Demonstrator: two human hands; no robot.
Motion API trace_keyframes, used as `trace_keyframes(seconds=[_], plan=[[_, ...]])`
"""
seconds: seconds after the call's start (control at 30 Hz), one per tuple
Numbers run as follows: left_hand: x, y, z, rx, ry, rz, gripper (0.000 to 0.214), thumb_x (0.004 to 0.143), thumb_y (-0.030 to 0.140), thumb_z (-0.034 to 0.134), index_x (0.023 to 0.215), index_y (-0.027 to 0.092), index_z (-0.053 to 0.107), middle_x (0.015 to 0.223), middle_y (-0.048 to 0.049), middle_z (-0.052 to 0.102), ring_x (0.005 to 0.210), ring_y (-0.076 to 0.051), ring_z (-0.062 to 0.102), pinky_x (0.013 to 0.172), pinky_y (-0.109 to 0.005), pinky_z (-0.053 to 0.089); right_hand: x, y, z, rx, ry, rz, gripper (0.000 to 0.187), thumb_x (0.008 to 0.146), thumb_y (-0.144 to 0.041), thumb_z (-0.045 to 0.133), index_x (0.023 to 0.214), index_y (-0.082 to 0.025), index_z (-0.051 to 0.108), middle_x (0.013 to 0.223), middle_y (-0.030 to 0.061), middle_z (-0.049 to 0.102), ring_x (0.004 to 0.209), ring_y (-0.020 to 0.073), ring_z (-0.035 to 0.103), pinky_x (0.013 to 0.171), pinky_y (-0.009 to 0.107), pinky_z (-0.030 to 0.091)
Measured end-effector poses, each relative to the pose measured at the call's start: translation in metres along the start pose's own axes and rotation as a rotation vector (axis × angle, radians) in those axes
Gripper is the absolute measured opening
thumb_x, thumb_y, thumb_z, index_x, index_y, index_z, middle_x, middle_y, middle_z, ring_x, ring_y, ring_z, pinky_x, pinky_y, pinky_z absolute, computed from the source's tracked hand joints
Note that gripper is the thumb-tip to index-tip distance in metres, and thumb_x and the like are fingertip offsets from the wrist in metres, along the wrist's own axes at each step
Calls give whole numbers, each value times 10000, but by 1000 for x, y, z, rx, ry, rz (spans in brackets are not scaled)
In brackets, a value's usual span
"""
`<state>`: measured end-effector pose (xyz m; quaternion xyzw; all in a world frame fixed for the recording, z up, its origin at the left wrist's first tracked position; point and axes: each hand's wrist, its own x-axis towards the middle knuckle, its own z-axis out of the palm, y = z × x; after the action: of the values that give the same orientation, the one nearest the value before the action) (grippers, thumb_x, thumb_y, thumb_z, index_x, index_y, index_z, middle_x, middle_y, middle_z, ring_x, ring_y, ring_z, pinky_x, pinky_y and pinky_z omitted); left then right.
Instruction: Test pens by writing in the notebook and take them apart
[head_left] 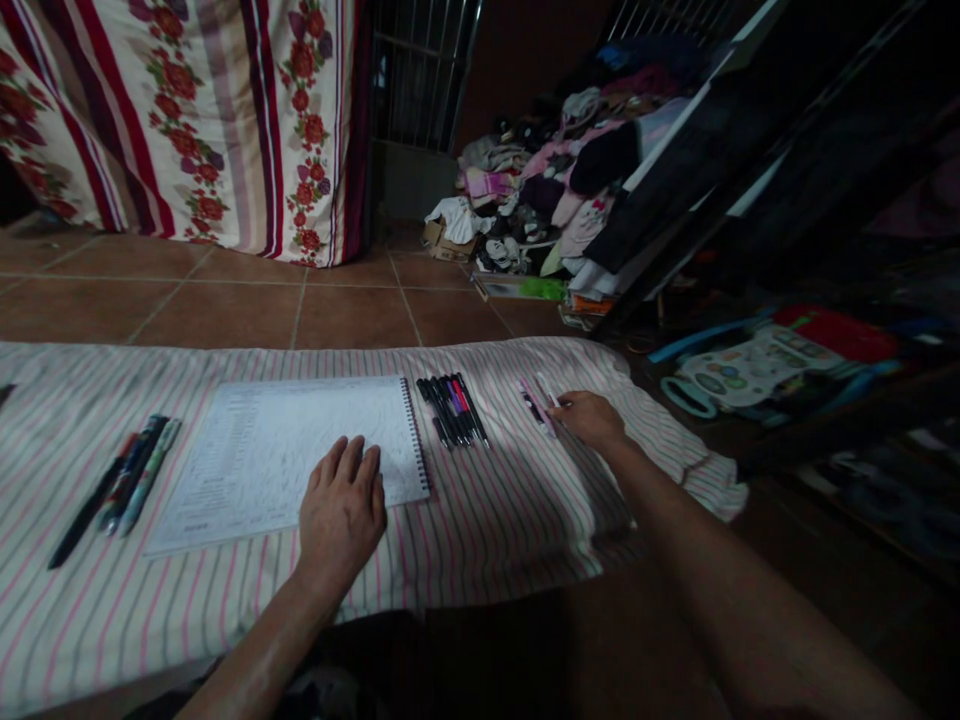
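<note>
I found passage over the striped cloth [510, 530] between my left hand [341, 510] and right hand [589, 420], on the side nearer my body. The row of pens [452, 410] obstructed the far route, beside the spiral notebook [285, 460].

Wire-bound notebook [262, 450] lying flat, page up; pink pen [534, 403] off to its right
</note>
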<state>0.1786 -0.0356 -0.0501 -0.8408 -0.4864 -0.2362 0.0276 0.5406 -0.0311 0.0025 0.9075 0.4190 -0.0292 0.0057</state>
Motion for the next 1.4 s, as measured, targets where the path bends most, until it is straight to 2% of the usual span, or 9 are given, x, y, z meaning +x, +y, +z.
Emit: trace_keyframes(seconds=[0.2, 0.33, 0.47, 0.63, 0.8, 0.97, 1.07, 1.23, 1.4], plan=[[1, 1, 1, -1, -11, -5, 330, 857, 214, 406, 1127, 138, 581, 1225, -127, 565, 1190, -296, 435, 936, -430, 404, 6, -1, 13, 30, 13, -15, 325, 757, -362, 543, 1000, -200, 685, 1033, 104, 681, 956, 255, 622, 722, 305, 443], [2, 0, 1, -2, -15, -6, 336, 857, 220, 405, 1131, 135, 582, 1227, -129, 563, 1191, -299, 433, 937, -431, 401, 9, 3, 17, 95, -1, -57, 280, 767, -323, 531, 920, -175, 713, 943, 85, 709, 898, 214, 640, 711, 261, 440], [0, -1, 2, -10, -19, -8, 339, 858, 231, 405, 1131, 135, 582, 1227, -132, 562, 1191, -303, 430, 937, -436, 399, 6, 4, 17, 112, 0, -62, 276, 767, -303, 523, 937, -193, 710, 908, 45, 717, 832, 175, 651, 659, 220, 437], [0, 0, 4, -27, -20, -31, 342, 853, 220, 411, 1145, 141, 572, 1239, -125, 553, 1197, -300, 423, 952, -430, 387, -2, 2, 17, 100, 36, -68, 318, 790, -318, 467, 949, -190, 711, 938, 77, 706, 878, 217, 638, 678, 253, 441], [1, 1, 3, -45, -22, -61, 330, 828, 179, 439, 1132, 146, 562, 1241, -134, 542, 1205, -301, 413, 957, -437, 385, -10, -10, 13, -21, 52, -94, 356, 811, -275, 415, 1008, -149, 684, 969, 139, 686, 888, 269, 631, 684, 309, 437], [1, 0, 1, -86, -1, -67, 272, 807, 144, 463, 1058, 145, 568, 1250, -148, 511, 1213, -307, 401, 951, -447, 397, -27, -55, 2, 39, 291, -302, 359, 824, -245, 400, 1026, -108, 663, 988, 159, 666, 927, 262, 614, 772, 320, 438], [1, -4, -1, -114, 17, -55, 217, 804, 110, 460, 975, 152, 586, 1242, -142, 513, 1223, -297, 396, 960, -439, 398, -45, -99, -5, 182, 333, -467, 341, 819, -228, 401, 1003, -121, 668, 999, 129, 668, 925, 242, 614, 816, 318, 442], [3, -17, -16, -104, 17, -81, 190, 805, 96, 463, 920, 149, 604, 1233, -138, 521, 1229, -302, 389, 946, -428, 411, -88, -173, -5, 385, 221, -754, 333, 821, -216, 417, 1041, -124, 650, 999, 112, 675, 928, 216, 615, 841, 307, 445], [6, -44, -43, -43, 3, -170, 230, 832, 118, 434, 944, 133, 634, 1159, -148, 560, 1141, -286, 439, 881, -397, 442, -135, -224, 6, 439, 63, -948, 280, 815, -202, 452, 985, -153, 669, 951, 92, 689, 879, 196, 624, 809, 294, 454]])
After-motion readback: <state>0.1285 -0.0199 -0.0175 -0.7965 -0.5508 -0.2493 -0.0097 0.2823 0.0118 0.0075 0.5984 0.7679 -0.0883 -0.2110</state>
